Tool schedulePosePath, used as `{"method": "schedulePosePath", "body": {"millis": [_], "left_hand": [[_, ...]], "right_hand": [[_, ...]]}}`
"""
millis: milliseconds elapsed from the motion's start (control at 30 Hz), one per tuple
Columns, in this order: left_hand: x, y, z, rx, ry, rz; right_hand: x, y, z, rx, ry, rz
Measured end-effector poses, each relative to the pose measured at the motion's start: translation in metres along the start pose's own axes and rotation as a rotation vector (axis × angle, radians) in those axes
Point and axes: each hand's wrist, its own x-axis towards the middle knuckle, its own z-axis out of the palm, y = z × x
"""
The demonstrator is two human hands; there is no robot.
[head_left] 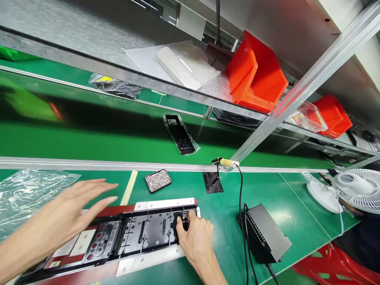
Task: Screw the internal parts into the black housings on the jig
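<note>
While clear plastic film (35, 198) lies at the far left of the counter (225, 233), the left hand (75, 204) hangs just right of it, over the left part of a long black casing (152, 233); its fingers are wide and hold nothing. The casing lies in a red-and-white fixture (157, 255) on the near side, inner face up, so its placing looks done. Just beyond it sits a small tray (158, 181) of silvery pieces; farther off, past the rail, a black panel (181, 134) lies in its clear wrap, apparently unused. At the casing's right end, the fingers of the right hand (198, 237) are narrow, pinched about a small dark part (185, 222). Since the hand hides much of it, whether that part is fully seated is hard to tell; this step seems unfinished. Farther right stand a yellow-handled tool (228, 162), a black box (267, 233) and a white fan (359, 190).
</note>
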Motion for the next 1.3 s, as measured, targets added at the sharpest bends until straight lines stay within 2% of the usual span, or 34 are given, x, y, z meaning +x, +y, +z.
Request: {"method": "schedulePosePath", "body": {"millis": [133, 200, 333, 533, 667, 800, 933, 1033, 1167, 1300], "left_hand": [[0.052, 0.044, 0.020, -0.136, -0.215, -0.033], [0.074, 0.055, 0.030, -0.144, -0.251, -0.014], [0.105, 0.062, 0.055, -0.155, -0.296, 0.035], [0.132, 0.070, 0.085, -0.169, -0.319, 0.112], [0.140, 0.075, 0.098, -0.173, -0.315, 0.171], [0.140, 0.076, 0.107, -0.168, -0.293, 0.206], [0.138, 0.078, 0.108, -0.181, -0.266, 0.225], [0.137, 0.081, 0.104, -0.198, -0.248, 0.222], [0.135, 0.083, 0.096, -0.227, -0.239, 0.157], [0.132, 0.082, 0.086, -0.291, -0.245, 0.038]], "right_hand": [[-0.002, 0.012, 0.015, 0.016, 0.077, -0.030], [-0.003, 0.018, 0.025, 0.027, 0.123, -0.067], [-0.009, 0.029, 0.039, 0.088, 0.241, -0.153], [-0.016, 0.042, 0.041, 0.339, 0.414, -0.239], [-0.014, 0.048, 0.035, 0.454, 0.425, -0.242], [-0.002, 0.054, 0.012, 0.592, 0.384, -0.179], [0.024, 0.058, -0.018, 0.771, 0.351, -0.023], [0.053, 0.059, -0.031, 0.965, 0.331, 0.046], [0.096, 0.058, -0.035, 1.169, 0.454, 0.084], [0.131, 0.058, -0.036, 1.112, 0.624, 0.114]]}}
